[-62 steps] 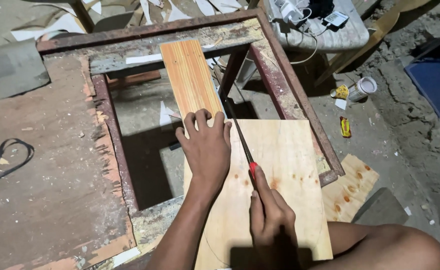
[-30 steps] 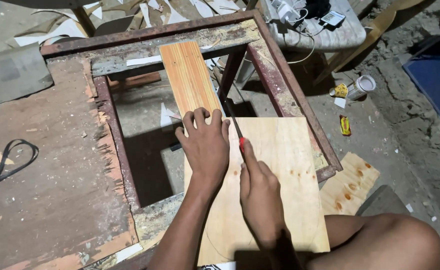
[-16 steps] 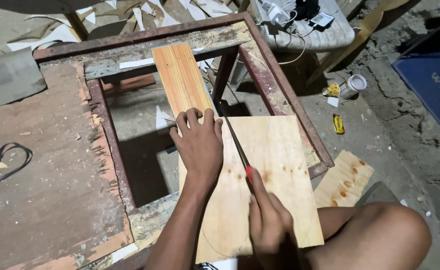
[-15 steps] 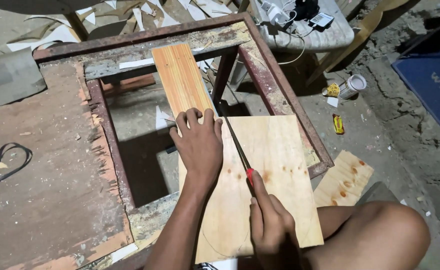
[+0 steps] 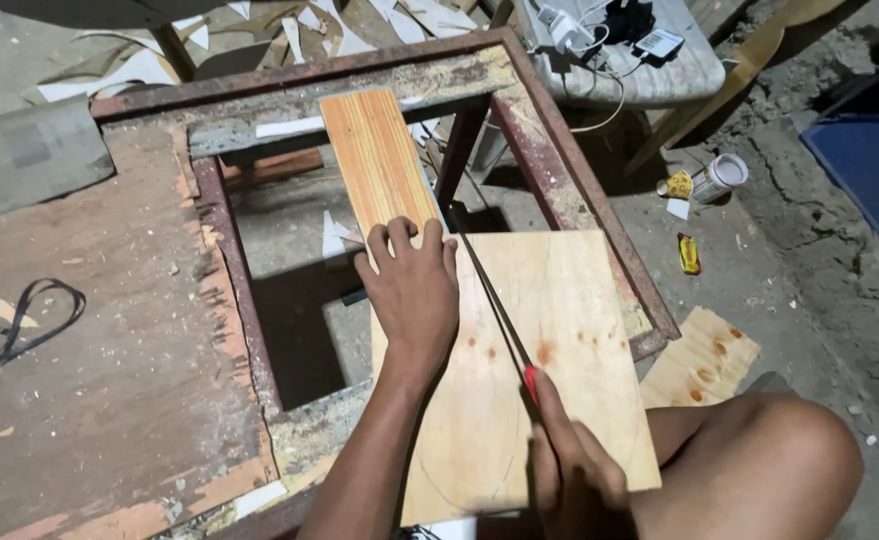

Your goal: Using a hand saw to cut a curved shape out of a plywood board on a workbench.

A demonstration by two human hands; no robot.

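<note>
Saw blade [image 5: 488, 290] teeth unclear; right hand [image 5: 572, 470] hides red handle, cropped.

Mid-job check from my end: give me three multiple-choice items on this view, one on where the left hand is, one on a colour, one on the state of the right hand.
1. Where does the left hand rest?
A. flat on the plywood sheet
B. on the floor
C. on the white can

2. What colour is the saw handle just above the right hand?
A. blue
B. red
C. green

3. What is the right hand doing?
A. hanging open
B. gripping the thin saw blade's handle
C. resting on the knee

Answers: 1 A, its palm and fingers lie spread on the sheet; 2 B, red shows above the fist; 3 B, the fingers close round the handle.
</note>
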